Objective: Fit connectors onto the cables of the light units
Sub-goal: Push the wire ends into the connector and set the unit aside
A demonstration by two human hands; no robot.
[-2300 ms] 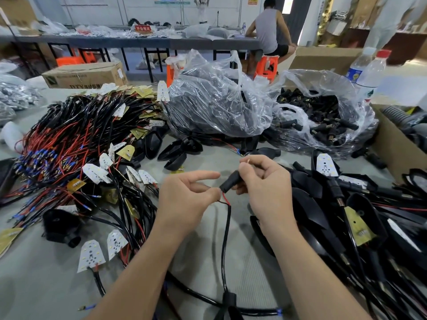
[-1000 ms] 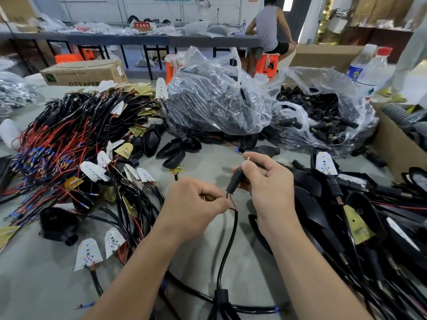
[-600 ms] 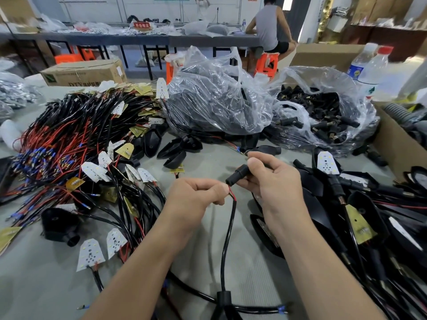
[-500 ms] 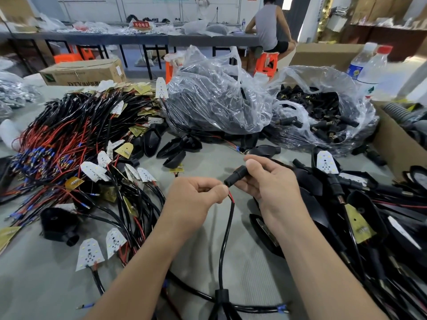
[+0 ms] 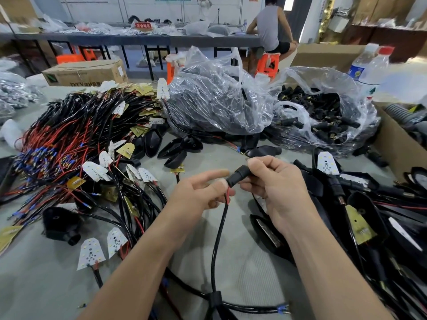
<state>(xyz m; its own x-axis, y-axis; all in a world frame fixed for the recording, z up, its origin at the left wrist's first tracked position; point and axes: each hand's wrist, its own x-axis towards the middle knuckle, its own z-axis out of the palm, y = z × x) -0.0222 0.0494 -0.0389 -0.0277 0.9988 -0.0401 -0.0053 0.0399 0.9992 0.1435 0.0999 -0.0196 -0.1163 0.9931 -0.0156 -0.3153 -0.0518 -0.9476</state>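
My right hand [image 5: 272, 183] grips a small black cylindrical connector [image 5: 238, 175] between thumb and fingers at the centre of the view. A black cable [image 5: 218, 229] with a red wire at its tip runs up from the table into the connector's lower end. My left hand [image 5: 198, 192] pinches that cable just below the connector with thumb and lower fingers, while its index finger points straight out. A pile of light units with white LED boards, red and black wires [image 5: 76, 144] lies on the left.
Two clear plastic bags sit at the back: one closed [image 5: 215, 98], one open with loose black connectors [image 5: 323, 112]. Black lamp housings [image 5: 360, 218] crowd the right. A cardboard box edge [image 5: 397, 144] and water bottles [image 5: 369, 65] stand far right. A person sits at a distant table.
My left hand's index finger, curled half a second ago, now sticks straight out. The connector and my right hand stay in nearly the same place, with the cable still fed into it.
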